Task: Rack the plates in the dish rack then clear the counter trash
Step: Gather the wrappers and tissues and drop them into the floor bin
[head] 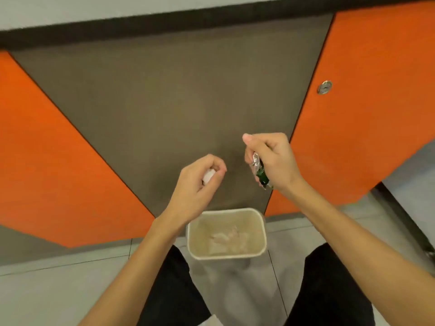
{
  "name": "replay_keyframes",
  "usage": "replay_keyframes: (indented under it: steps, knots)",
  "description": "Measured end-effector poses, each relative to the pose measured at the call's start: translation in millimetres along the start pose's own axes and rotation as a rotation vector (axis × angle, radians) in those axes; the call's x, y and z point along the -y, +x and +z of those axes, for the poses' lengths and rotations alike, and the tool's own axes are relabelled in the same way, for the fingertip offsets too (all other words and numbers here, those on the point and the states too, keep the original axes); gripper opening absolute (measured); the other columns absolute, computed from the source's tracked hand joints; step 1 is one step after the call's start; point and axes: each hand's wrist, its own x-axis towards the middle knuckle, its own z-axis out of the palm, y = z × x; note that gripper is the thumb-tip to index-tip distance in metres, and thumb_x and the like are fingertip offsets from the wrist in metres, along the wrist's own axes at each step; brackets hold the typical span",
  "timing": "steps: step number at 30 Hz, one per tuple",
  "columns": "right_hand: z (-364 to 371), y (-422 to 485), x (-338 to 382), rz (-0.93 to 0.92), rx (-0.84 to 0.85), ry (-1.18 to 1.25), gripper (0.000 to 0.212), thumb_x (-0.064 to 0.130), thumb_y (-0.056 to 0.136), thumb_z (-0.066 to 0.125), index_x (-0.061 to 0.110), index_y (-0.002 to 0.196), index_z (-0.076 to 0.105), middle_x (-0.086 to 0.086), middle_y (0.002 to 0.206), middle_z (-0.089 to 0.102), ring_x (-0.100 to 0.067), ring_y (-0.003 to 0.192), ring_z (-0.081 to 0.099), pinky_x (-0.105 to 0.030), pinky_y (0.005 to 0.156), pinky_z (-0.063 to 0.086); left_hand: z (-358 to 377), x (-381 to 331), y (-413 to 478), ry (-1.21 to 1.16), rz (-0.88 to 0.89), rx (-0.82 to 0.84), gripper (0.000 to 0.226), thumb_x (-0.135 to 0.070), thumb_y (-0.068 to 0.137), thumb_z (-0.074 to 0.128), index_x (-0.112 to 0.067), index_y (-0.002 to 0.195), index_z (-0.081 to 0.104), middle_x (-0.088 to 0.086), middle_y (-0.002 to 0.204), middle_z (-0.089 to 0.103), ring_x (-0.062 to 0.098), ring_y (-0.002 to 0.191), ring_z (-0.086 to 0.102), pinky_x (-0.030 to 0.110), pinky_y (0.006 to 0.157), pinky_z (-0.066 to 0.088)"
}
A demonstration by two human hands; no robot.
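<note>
- Gripping a crumpled white paper wad [208, 176] in the curled fingers of the left hand [197, 187], just above the waste bin [191, 234].
- Pinching a silver-and-green foil wrapper [260, 171] in the right hand [274, 158], green end downward, higher and right of the bin.
- Holding both pieces apart, neither touching the bin.
- Standing on grey floor tiles [58, 290] against a brown cabinet door [164, 90], crumpled pale paper [228, 238] lying inside.
- Flanked by orange doors [367, 114], with a round metal lock [324, 87] on the right one.
</note>
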Motion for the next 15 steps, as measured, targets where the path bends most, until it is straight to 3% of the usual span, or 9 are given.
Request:
replay_keyframes:
  steps: [4,7,10,12,15]
  knots:
    - [2,-38,-64,0.138,-0.034,-0.021,0.026,0.017,0.085,0.047,-0.001,0.067,0.051,-0.015,0.064,0.052,-0.027,0.061,0.050,-0.033,0.061,0.037,33,68,-45,0.079,-0.214,0.200,0.015,-0.013,0.090,0.064,-0.025,0.083,0.068,-0.011,0.086,0.061,0.007,0.082,0.059,0.020,0.070,0.041]
    - [4,-60,-94,0.257,0.000,-0.036,0.009,0.012,0.082,0.045,0.008,0.082,0.053,-0.011,0.070,0.056,-0.032,0.062,0.053,-0.039,0.054,0.043,56,112,-70,0.166,-0.398,0.301,0.014,-0.016,0.090,0.063,-0.028,0.088,0.069,-0.010,0.091,0.058,0.013,0.080,0.058,0.032,0.071,0.047]
    - [5,-72,-117,0.334,0.091,-0.096,0.028,0.009,0.075,0.040,0.023,0.097,0.051,-0.018,0.087,0.054,-0.033,0.064,0.053,-0.043,0.050,0.047,75,144,-85,0.190,-0.484,0.368,0.022,-0.008,0.087,0.062,-0.026,0.098,0.067,-0.008,0.100,0.059,0.019,0.097,0.057,0.028,0.082,0.045]
    - [6,-78,-129,0.350,0.147,-0.147,0.040,0.008,0.071,0.037,0.028,0.103,0.047,-0.011,0.098,0.051,-0.033,0.073,0.054,-0.044,0.057,0.049,84,158,-92,0.157,-0.536,0.379,0.025,-0.006,0.086,0.063,-0.023,0.103,0.066,-0.003,0.109,0.060,0.018,0.104,0.056,0.022,0.086,0.041]
    - [11,-88,-144,0.382,0.162,-0.220,0.047,0.005,0.070,0.033,0.032,0.107,0.044,-0.004,0.110,0.048,-0.030,0.082,0.055,-0.040,0.062,0.050,93,175,-102,0.201,-0.613,0.494,0.036,-0.012,0.088,0.064,-0.022,0.122,0.061,0.001,0.128,0.054,0.018,0.111,0.055,0.025,0.094,0.043]
